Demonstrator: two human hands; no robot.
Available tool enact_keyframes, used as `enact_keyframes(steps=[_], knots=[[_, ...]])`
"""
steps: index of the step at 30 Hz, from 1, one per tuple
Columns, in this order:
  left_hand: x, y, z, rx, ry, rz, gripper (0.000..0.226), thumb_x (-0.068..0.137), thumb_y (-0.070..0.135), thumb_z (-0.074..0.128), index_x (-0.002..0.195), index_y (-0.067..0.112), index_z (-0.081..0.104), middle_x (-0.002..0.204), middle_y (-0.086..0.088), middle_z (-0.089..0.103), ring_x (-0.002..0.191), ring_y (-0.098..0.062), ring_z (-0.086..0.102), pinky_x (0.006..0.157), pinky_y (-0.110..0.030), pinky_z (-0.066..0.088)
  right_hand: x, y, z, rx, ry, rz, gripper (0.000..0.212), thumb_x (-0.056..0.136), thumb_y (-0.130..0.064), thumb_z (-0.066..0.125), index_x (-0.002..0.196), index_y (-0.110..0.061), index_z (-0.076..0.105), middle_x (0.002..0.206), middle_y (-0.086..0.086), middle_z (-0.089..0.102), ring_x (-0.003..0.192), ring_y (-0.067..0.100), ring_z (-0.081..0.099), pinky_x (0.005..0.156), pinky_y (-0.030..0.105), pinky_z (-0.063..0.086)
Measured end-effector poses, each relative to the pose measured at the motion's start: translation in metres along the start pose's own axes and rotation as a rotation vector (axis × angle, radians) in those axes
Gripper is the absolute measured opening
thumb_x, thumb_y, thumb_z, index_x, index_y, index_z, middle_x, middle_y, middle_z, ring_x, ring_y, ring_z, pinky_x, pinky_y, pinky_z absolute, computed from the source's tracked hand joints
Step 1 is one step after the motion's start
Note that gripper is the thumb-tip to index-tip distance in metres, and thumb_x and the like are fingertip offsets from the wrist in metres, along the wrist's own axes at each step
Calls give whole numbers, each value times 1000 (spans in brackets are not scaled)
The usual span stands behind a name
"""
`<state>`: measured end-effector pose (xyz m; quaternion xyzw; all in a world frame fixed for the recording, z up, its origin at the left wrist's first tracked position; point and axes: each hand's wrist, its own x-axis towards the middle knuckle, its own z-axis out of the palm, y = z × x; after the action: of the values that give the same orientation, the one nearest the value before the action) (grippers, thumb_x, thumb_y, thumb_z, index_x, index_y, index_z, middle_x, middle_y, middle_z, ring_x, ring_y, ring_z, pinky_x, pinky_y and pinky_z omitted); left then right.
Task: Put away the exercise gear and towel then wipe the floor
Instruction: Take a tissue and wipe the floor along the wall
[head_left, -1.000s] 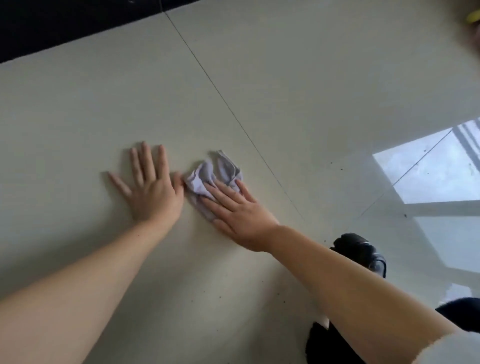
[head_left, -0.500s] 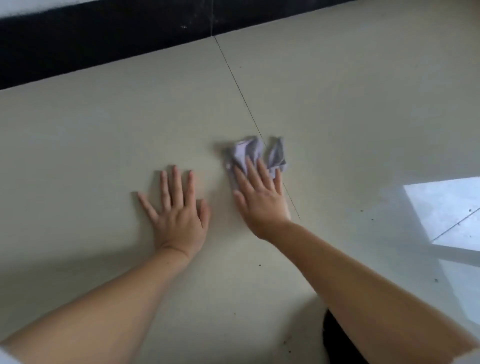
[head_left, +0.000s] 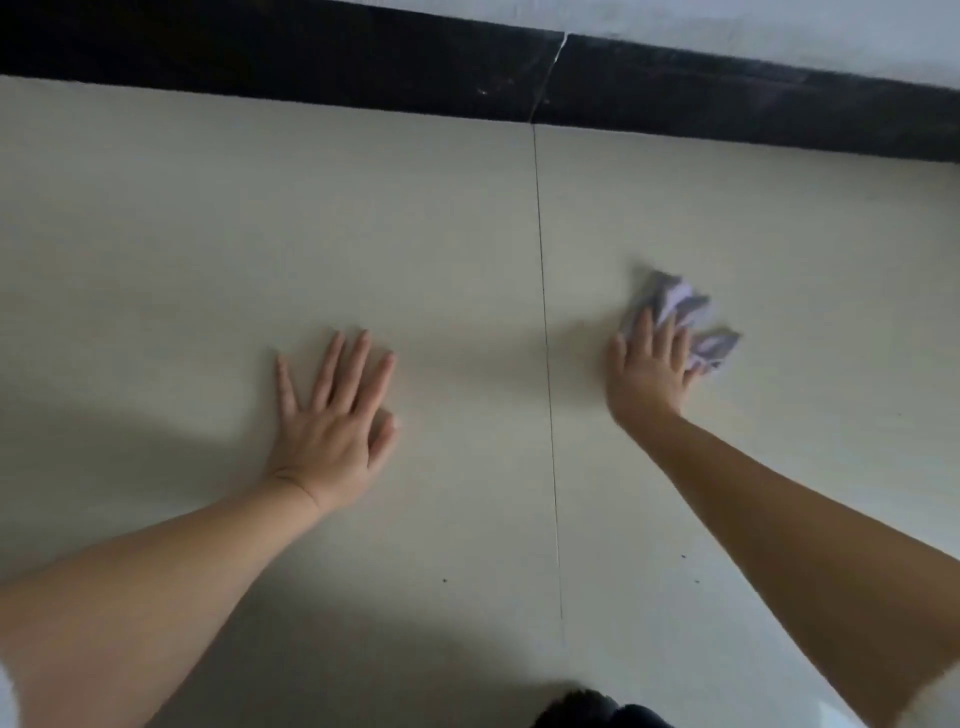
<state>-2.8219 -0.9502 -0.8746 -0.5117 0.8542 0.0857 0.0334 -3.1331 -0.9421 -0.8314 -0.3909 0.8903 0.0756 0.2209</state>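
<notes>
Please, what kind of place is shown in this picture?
Probably an indoor room, seen at floor level. The floor is of large pale glossy tiles with a thin grout line, and a dark skirting board runs under a light wall.

Pale tiled floor (head_left: 208, 260), thin grout line (head_left: 543, 338) running near to far. Left hand (head_left: 332, 421) flat on floor left of line, fingers spread. Right hand (head_left: 649, 369) right of line, straight fingers pressing crumpled grey-lilac cloth (head_left: 685, 317), blurred. Hands well apart. Black skirting (head_left: 311, 52) along far edge.
</notes>
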Motion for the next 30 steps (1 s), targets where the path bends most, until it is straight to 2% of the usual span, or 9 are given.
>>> enact_keyframes(steps=[4,6,8,12,15,17,21,24,30], knots=[[0,0,-3,26,15,5,64,85,43,36,144,17,34,153,-11,29,141,-27,24,108,-68,11,-21,-72,19,-387,-157,-1062,67,89,-54,-5,150,-28,-8,159,-2,-15,142,17,-24,116,49,-13],[1,-1,-3,54,2,15,64,86,43,36,144,16,34,154,-11,28,142,-28,24,108,-69,12,13,-67,9,-482,-138,-1311,62,91,-51,-1,148,-28,-6,160,-2,-8,146,19,-14,117,46,-12],[1,-2,-4,66,-20,16,64,87,45,35,145,18,33,154,-11,27,144,-26,19,108,-69,11,50,-42,-5,-435,-75,-1121,63,90,-52,-4,148,-30,-9,158,0,-12,146,21,-13,117,48,-10],[1,-3,-6,31,-83,-19,63,89,49,30,145,21,28,154,-9,28,147,-14,-3,109,-65,4,79,22,-36,-82,39,-318,58,101,-46,16,153,-25,2,161,5,-9,147,21,-11,118,50,-7],[4,-4,-10,-3,-154,-42,63,93,57,17,146,23,24,155,-6,25,146,-11,-10,111,-59,-6,77,-6,-38,29,61,-47,57,102,-39,23,153,-18,10,161,10,-1,148,24,-4,116,55,-3],[4,-6,-13,-1,-187,-45,67,91,59,20,147,24,21,156,-6,24,145,-9,-14,111,-54,-8,61,-57,-25,-14,64,-158,57,102,-40,21,153,-19,7,161,10,-2,148,24,-5,115,56,-4],[5,8,-14,17,-172,-104,77,83,62,27,147,19,23,155,-8,26,146,-12,-6,108,-62,4,-1,-162,18,-233,-29,-920,56,102,-44,10,152,-25,-4,160,0,-13,147,20,-15,117,51,-10],[9,27,-15,24,-220,-213,94,76,70,17,151,14,9,159,-7,5,147,-20,0,106,-68,3,21,-188,11,-377,-39,-1231,52,103,-39,13,153,-30,0,160,-2,-11,147,18,-12,118,52,-4],[13,28,-21,-78,-388,-277,101,57,80,-5,131,21,-39,135,7,-52,130,-13,-44,105,-64,-16,120,-48,-47,-79,130,-512,53,101,-42,12,152,-32,4,161,-1,-4,148,18,-7,118,46,-8]])
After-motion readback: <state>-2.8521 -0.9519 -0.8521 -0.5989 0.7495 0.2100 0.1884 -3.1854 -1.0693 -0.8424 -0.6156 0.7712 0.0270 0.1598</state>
